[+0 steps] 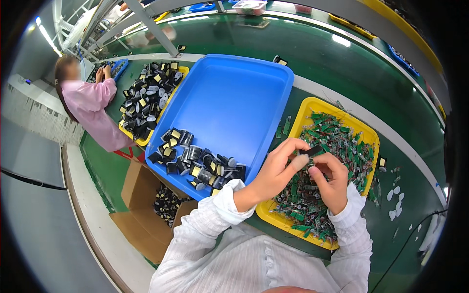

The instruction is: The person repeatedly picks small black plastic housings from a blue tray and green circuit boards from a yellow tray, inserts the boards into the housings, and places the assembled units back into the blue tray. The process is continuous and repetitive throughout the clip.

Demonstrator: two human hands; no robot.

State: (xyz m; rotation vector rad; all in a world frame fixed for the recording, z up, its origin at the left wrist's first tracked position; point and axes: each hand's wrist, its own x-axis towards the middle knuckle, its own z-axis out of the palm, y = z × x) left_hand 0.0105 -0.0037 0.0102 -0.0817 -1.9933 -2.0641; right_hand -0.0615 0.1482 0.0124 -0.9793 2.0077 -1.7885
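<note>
Over the yellow tray (299, 113) of small green circuit boards (337, 134), my two hands meet. My left hand (278, 168) is closed in a pinch on a small black plastic housing (312, 150). Just below the housing, my right hand (332, 179) pinches with thumb and forefinger at a small part, partly hidden by the fingers; its kind is too small to tell. Left of my hands stands a large blue tray (220, 97). A pile of black housings with cream-coloured faces (195, 168) lies along its near end.
A second yellow tray (183, 73) heaped with black and grey parts stands beyond the blue one. An open cardboard box (139, 215) sits below at left. White discs (396, 202) lie on the green bench at right. Someone in pink (90, 110) works at the far left.
</note>
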